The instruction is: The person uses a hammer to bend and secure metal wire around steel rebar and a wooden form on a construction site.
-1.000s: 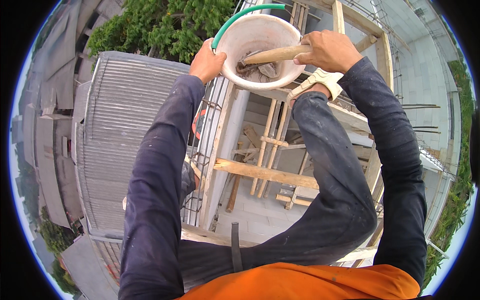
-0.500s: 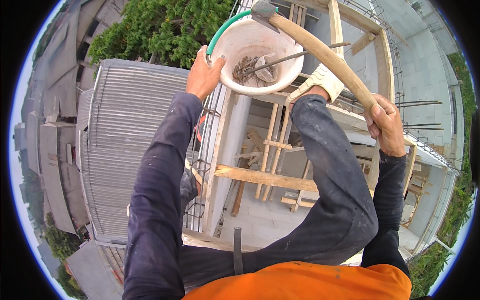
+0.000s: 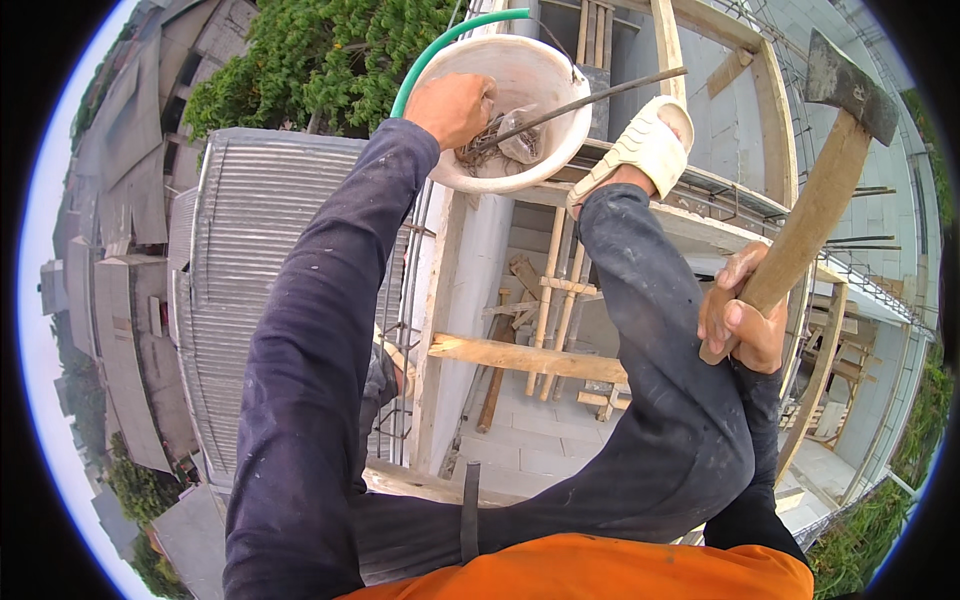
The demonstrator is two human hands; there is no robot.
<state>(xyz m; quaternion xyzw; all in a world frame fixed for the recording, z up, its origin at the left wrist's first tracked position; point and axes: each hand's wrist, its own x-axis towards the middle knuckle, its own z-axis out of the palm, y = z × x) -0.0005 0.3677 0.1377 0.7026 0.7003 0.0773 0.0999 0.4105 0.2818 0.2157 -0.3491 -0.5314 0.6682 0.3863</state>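
Observation:
My left hand (image 3: 452,105) reaches inside the white bucket (image 3: 500,178), fingers curled; whatever they hold is hidden. The bucket has a green hose-covered handle (image 3: 425,57) and contains nails or small metal pieces (image 3: 480,142) and a clear plastic bag (image 3: 520,142). A dark metal rod (image 3: 630,85) lies across its rim. My right hand (image 3: 750,325) grips the wooden handle (image 3: 815,205) of a hammer-like tool, its broad dark metal head (image 3: 848,88) raised at the upper right, beside my bent leg.
I am up on wooden formwork (image 3: 525,355) with vertical and horizontal rebar (image 3: 720,200). My sandalled foot (image 3: 640,145) is beside the bucket. Below are timber props (image 3: 550,290) and a pale floor. A corrugated roof (image 3: 270,260) and trees (image 3: 310,60) are on the left.
My right hand lifted the tool out of the bucket and carried it down to the right, turning its head upward. My left hand moved from the bucket's handle into the bucket.

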